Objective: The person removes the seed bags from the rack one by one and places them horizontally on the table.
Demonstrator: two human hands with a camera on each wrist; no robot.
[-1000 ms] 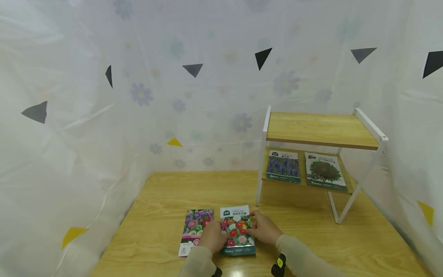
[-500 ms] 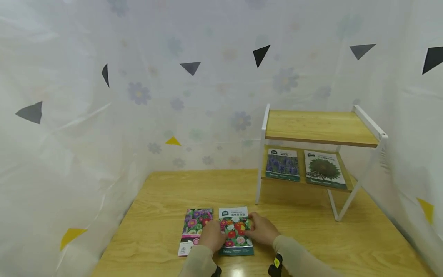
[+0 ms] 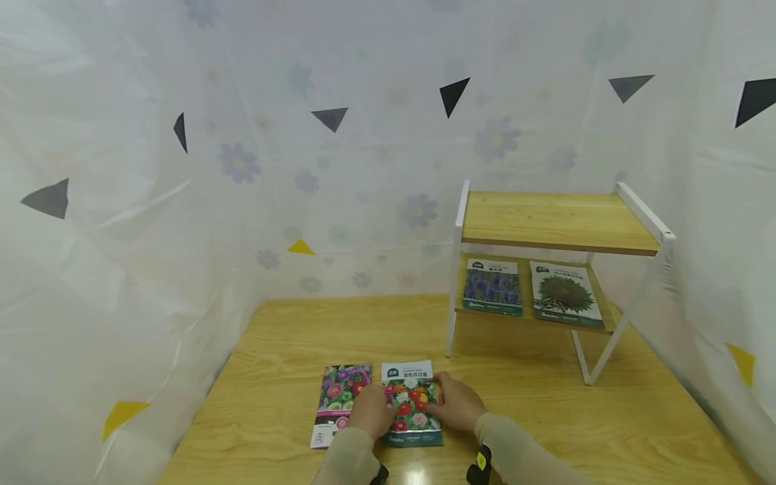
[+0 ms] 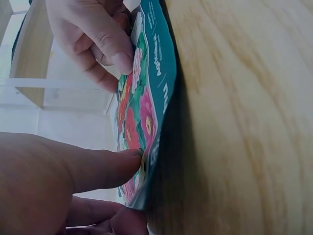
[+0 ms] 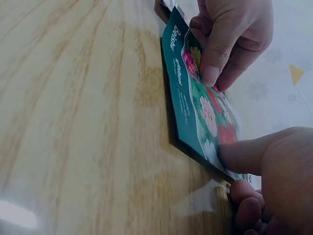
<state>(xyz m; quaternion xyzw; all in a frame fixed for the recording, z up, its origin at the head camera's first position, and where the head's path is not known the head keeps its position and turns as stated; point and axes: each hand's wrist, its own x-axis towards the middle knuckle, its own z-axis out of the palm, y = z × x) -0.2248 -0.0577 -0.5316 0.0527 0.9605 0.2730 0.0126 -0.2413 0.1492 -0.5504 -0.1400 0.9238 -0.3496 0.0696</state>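
Observation:
A seed packet with red, pink and white flowers and a green lower band (image 3: 413, 411) lies at the front middle of the table. My left hand (image 3: 371, 411) pinches its left edge, thumb on top and fingers at the side. On the opposite edge my right hand (image 3: 457, 403) pinches it the same way, as the right wrist view shows with the thumb on the printed face (image 5: 208, 115). A second packet with purple and pink flowers (image 3: 331, 417) lies just left, partly covered by my left hand.
A two-tier rack with a wooden top (image 3: 558, 219) stands at the back right. Its lower shelf holds a purple-flower packet (image 3: 493, 288) and a sunflower packet (image 3: 565, 294). Patterned white sheeting (image 3: 364, 168) surrounds the wooden table (image 3: 291, 330).
The view has shifted slightly. Both hands keep their grip on the red-flower packet, and it now lies a little closer to the left packet.

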